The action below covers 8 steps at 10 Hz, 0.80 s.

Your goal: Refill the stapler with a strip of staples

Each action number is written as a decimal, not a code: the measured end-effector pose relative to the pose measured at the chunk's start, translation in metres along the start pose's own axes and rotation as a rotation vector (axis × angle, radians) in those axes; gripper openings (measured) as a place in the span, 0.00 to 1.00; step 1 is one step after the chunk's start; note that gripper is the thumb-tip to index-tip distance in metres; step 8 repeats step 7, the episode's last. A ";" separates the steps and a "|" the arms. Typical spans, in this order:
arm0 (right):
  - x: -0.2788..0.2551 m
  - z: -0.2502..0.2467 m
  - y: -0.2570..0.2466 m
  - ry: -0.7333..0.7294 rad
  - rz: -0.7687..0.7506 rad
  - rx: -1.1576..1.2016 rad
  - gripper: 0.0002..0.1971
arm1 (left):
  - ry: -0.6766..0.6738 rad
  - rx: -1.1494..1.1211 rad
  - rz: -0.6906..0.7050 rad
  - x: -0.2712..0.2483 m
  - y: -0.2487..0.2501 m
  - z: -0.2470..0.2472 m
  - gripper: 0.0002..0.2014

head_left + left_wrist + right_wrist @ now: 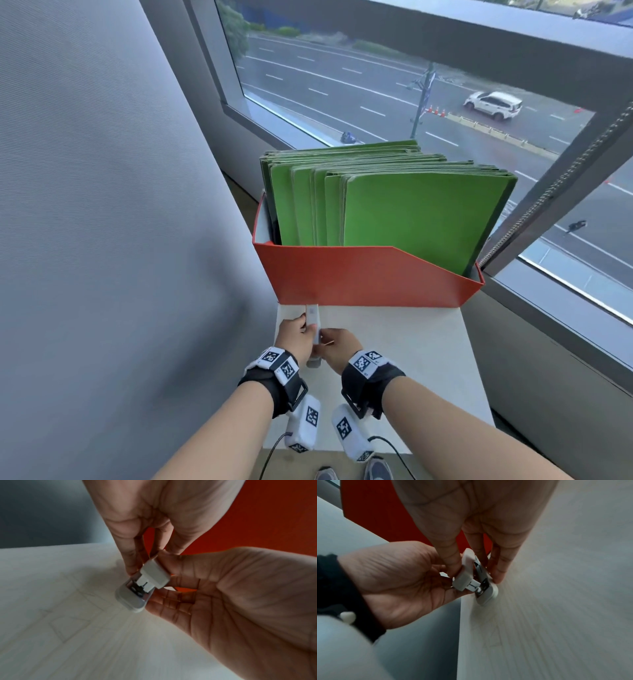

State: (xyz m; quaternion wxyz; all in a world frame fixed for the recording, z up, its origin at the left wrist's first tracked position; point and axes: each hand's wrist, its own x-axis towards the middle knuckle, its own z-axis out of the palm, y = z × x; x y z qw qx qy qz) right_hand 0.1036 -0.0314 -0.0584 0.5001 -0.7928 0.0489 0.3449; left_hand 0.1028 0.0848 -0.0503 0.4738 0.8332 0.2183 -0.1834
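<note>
Both hands grasp the stapler [313, 334] at the near left corner of the white table [404, 359]: your left hand [294, 337] pinches its hinged-open lid, your right hand [339, 346] steadies its base, presumably exposing the channel for loading.

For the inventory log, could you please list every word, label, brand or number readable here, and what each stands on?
No readable text.
Stapler: a small grey mark on its top, too blurred to read.
Wrist bands: black-and-white square code markers only, no letters.
Green folders and orange file box: plain, unlabelled.
</note>
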 end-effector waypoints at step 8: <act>-0.042 -0.049 -0.029 0.121 -0.072 -0.166 0.24 | 0.025 0.167 -0.051 -0.006 -0.020 -0.001 0.20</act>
